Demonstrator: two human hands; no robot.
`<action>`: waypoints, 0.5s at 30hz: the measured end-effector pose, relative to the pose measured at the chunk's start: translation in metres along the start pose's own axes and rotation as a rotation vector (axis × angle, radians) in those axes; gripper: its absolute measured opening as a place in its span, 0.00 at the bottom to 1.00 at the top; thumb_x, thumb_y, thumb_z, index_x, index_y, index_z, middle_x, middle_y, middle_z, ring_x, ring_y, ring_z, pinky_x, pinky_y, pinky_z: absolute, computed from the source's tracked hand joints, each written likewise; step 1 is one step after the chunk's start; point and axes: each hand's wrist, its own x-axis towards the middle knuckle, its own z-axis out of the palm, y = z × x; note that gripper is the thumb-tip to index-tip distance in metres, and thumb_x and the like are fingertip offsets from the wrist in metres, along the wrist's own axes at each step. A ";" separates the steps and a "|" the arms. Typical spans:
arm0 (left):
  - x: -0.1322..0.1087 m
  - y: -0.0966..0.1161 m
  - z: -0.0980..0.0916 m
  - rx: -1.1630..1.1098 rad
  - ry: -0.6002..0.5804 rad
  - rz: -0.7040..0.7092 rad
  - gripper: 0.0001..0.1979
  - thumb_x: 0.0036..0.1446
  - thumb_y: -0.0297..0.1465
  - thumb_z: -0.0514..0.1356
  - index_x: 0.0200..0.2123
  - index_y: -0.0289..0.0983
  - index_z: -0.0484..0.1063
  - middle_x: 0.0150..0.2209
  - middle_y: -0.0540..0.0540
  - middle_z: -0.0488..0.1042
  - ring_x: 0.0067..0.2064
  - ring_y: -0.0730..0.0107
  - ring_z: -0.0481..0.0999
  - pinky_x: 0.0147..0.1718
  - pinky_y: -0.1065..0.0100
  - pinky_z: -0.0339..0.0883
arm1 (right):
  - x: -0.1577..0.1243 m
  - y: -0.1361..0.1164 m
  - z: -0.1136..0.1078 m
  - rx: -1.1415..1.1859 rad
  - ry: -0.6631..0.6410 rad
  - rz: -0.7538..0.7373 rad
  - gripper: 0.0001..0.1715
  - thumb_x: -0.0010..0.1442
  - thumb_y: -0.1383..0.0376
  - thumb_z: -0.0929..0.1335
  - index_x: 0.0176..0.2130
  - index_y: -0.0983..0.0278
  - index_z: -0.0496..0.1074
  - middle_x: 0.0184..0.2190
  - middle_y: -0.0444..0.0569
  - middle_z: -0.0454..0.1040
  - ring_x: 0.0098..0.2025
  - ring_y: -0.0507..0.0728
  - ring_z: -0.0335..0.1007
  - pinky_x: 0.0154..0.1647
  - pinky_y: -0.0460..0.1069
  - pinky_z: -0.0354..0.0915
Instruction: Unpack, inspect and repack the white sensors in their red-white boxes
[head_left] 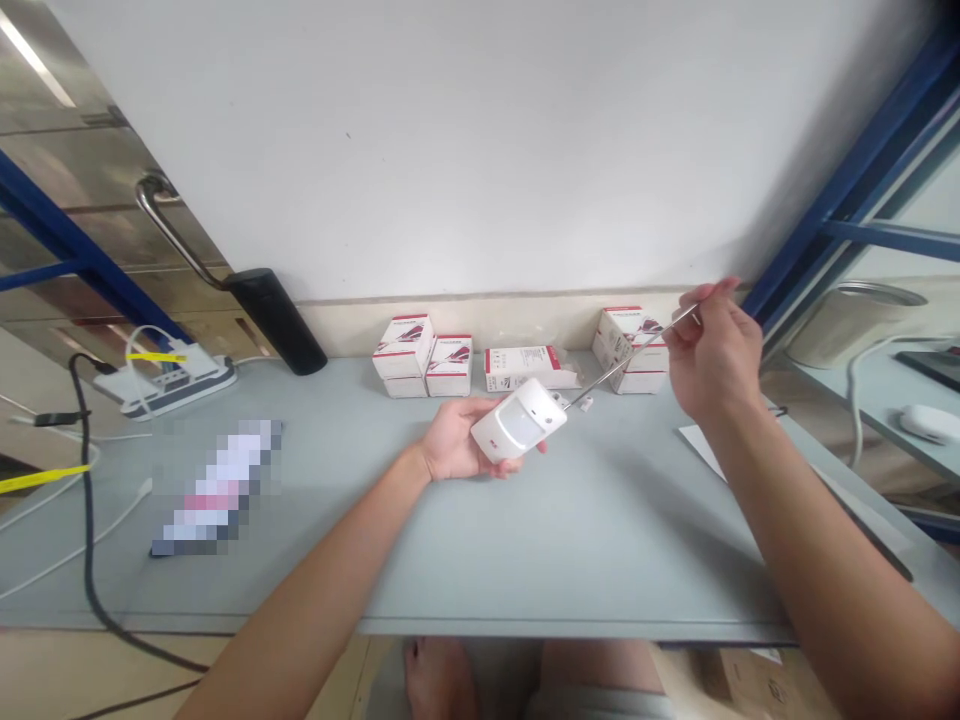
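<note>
One sensor: white plastic motion sensor (519, 421), sitting across left hand (454, 440), fingers curling around it
One rod: thin steel rod (630, 360), being pinched by fingertips
Right hand (712, 352): hovering raised, gripping

I can't read a single word from here. The white boxes (403, 347) on my tabletop (600, 560) have red-edged printing and lines of small text, all too tiny to make out. The sensor (519, 420) in my left hand (457, 440) has a small red mark (493, 436) near its lower end, but I can't read it. The blurred strip (217, 487) is pixelated past reading, and the cardboard box (757, 685) by my feet has dark print I can't read either.
</note>
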 end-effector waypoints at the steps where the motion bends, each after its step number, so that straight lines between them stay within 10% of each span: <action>1: -0.001 0.000 -0.001 0.007 0.000 -0.001 0.26 0.64 0.42 0.56 0.58 0.33 0.76 0.45 0.31 0.81 0.27 0.61 0.73 0.31 0.61 0.58 | 0.001 0.001 -0.001 -0.010 -0.007 0.001 0.24 0.61 0.44 0.76 0.32 0.57 0.68 0.31 0.43 0.63 0.24 0.50 0.45 0.22 0.50 0.51; 15: 0.005 -0.007 -0.015 -0.045 -0.013 0.115 0.28 0.59 0.38 0.57 0.62 0.38 0.69 0.50 0.30 0.81 0.32 0.57 0.77 0.34 0.61 0.62 | -0.002 0.006 -0.002 -0.011 -0.045 -0.037 0.18 0.61 0.51 0.76 0.33 0.60 0.71 0.31 0.42 0.64 0.24 0.49 0.49 0.24 0.49 0.47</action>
